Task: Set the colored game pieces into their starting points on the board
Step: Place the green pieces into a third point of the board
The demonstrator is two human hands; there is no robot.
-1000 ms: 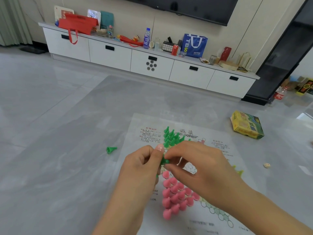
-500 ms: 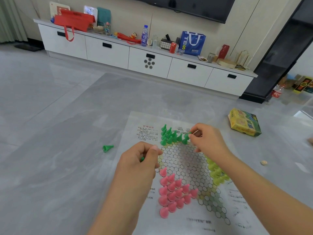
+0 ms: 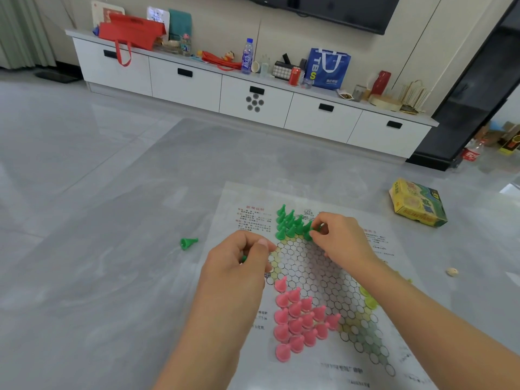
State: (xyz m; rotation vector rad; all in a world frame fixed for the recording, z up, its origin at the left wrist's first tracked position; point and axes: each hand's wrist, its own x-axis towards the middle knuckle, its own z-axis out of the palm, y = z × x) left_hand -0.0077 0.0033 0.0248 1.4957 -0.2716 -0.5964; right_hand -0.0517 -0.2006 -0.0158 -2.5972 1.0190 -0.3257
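Left of the board (image 3: 394,277), on bare grey worktop (image 3: 98,277), one green piece (image 3: 188,243) lies on its side, well apart from the sheet's edge. Left hand (image 3: 239,263) hovers over the board's left margin, fingers curled round a green piece barely visible. Green cluster (image 3: 291,222) stands at the board's far corner; pink cluster (image 3: 301,319) nearer. Right hand (image 3: 342,240) pinches a green piece at the green cluster's right edge. Yellow box (image 3: 417,202) lies right of the board, apart.

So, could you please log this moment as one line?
right hand: placing green piece | left hand: holding green piece | stray piece: off board
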